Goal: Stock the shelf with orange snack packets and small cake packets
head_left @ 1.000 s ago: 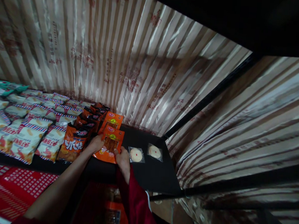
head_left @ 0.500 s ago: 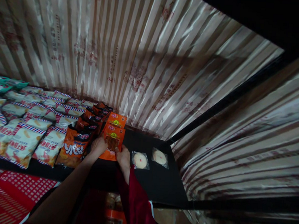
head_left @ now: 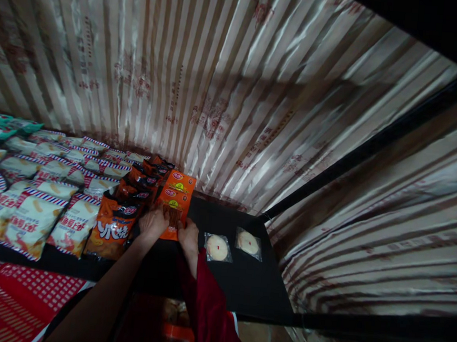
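An orange snack packet (head_left: pixel 176 201) with a window showing brown strips lies on the black shelf (head_left: pixel 219 291), overlapping a matching orange packet (head_left: pixel 184 179) behind it. My left hand (head_left: pixel 155 222) grips its left edge, thumb over the front. At the lower right edge my right hand (head_left: pixel 189 240) pinches it, with the fingers partly hidden underneath. Just left of my left hand stands a row of orange and black snack bags (head_left: pixel 114 225). To the right of my right hand lies a round pale item in clear wrap (head_left: pixel 217 247).
A second wrapped round item (head_left: pixel 248 242) lies farther right. White snack bags (head_left: pixel 37 219) fill the left, with green bags (head_left: pixel 2 124) beyond. A red basket (head_left: pixel 16 296) is at lower left. A dark post (head_left: pixel 357 149) and striped curtain (head_left: pixel 188 73) bound the shelf.
Both hands and the front orange packet have slid slightly away from me, so it covers more of the packet behind. The view has shifted a little.
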